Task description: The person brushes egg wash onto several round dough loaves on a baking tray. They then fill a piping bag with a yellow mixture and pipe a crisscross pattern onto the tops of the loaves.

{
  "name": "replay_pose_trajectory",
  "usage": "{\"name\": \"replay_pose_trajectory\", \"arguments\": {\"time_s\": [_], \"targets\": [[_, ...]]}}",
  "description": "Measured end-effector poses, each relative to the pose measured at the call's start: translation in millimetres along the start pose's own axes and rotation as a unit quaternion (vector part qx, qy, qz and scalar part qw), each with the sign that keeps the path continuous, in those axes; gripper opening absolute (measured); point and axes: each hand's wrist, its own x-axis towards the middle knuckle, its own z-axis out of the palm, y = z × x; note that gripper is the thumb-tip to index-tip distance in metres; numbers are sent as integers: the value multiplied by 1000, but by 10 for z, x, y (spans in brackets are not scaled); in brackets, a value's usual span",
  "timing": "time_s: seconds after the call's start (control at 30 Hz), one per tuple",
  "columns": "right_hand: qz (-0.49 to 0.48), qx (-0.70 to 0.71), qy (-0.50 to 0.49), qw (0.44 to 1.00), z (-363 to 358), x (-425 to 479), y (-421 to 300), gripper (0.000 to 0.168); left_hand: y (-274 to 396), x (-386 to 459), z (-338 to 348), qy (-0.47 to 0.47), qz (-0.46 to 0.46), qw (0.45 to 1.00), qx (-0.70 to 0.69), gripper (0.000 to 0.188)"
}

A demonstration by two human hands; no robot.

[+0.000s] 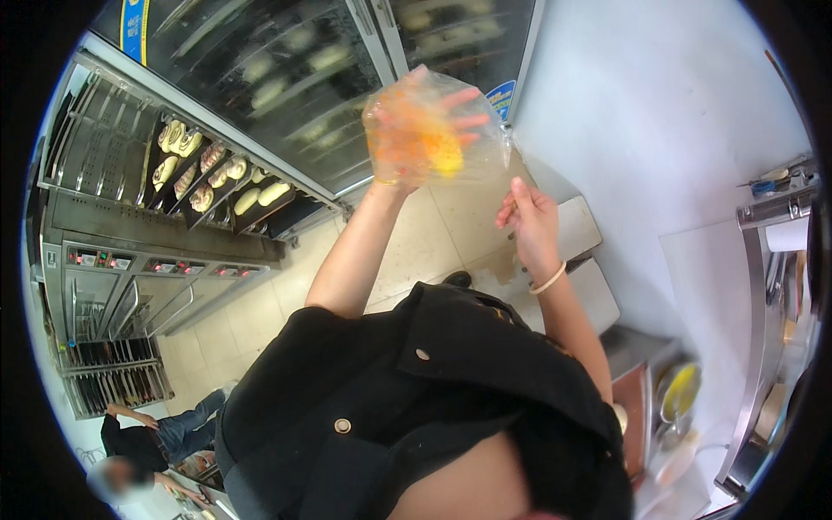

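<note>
My left hand (422, 123) is raised near the top centre, fingers spread, seen through a clear plastic bag (484, 153) that lies over or around it. Against the palm, the bag shows orange smears and a bright yellow lump (445, 156); whether the hand is inside or behind the film is unclear. To the right and lower, my right hand (530, 211) has curled fingers with the thumb against them, just below the bag's loose edge. Nothing is visible in its grip. A pale band circles the right wrist.
Glass-doored cabinets (279, 84) holding pale dough pieces stand ahead. Filled trays (218, 172) sit in an open rack at left, above a metal oven (156, 260). A person (140, 442) is at lower left. White bins (595, 292) and a bowl of yellow food (682, 387) are at right.
</note>
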Motion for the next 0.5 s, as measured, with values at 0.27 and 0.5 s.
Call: {"name": "replay_pose_trajectory", "arguments": {"time_s": [0.27,0.5], "targets": [[-571,-519,126,623,497,-96,-374,34,-349,108,235,91,29,991,89,71],[-616,-507,129,589,478,52,-411,31,-501,287,429,85,-30,993,76,66]]}}
